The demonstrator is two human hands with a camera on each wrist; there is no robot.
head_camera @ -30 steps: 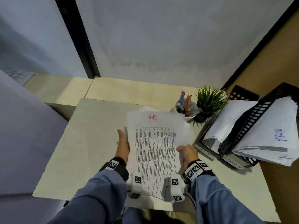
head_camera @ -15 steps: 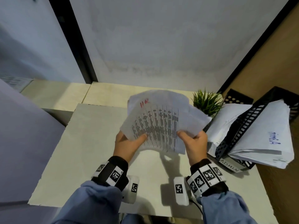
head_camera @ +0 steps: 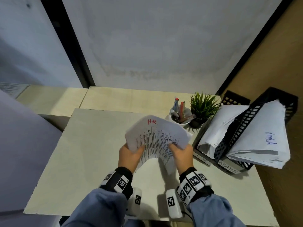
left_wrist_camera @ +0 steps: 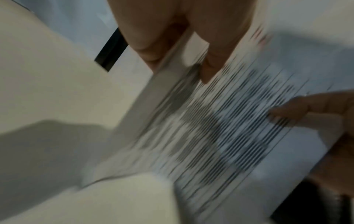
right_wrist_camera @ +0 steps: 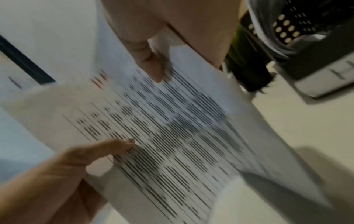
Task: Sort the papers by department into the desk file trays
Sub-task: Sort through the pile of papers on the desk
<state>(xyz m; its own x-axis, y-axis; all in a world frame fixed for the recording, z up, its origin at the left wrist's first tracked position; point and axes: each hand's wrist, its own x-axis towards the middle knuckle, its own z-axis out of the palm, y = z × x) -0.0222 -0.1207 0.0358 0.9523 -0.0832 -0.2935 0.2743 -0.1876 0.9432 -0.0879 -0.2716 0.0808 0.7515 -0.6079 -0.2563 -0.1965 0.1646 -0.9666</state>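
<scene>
A stack of printed papers (head_camera: 157, 138) marked "HR" in red is held up above the desk, bowed upward in the middle. My left hand (head_camera: 131, 154) pinches its left edge, thumb on top. My right hand (head_camera: 182, 153) pinches its right edge the same way. The wrist views show the papers (left_wrist_camera: 220, 128) (right_wrist_camera: 162, 128) blurred, with a thumb on the print from each side. To the right stand black file trays (head_camera: 236, 138): one labelled "HR" (head_camera: 202, 158) and one labelled "ADMIN" (head_camera: 228, 167), both holding white sheets.
A white cup of pens (head_camera: 180, 115) and a small green potted plant (head_camera: 202, 108) stand at the back of the desk (head_camera: 82, 153), left of the trays. A brown wall runs along the right side.
The stack lay flat on the desk under both hands a second ago. Both hands lifted it off the desk, and it now sits slightly lower and nearer the trays than half a second ago.
</scene>
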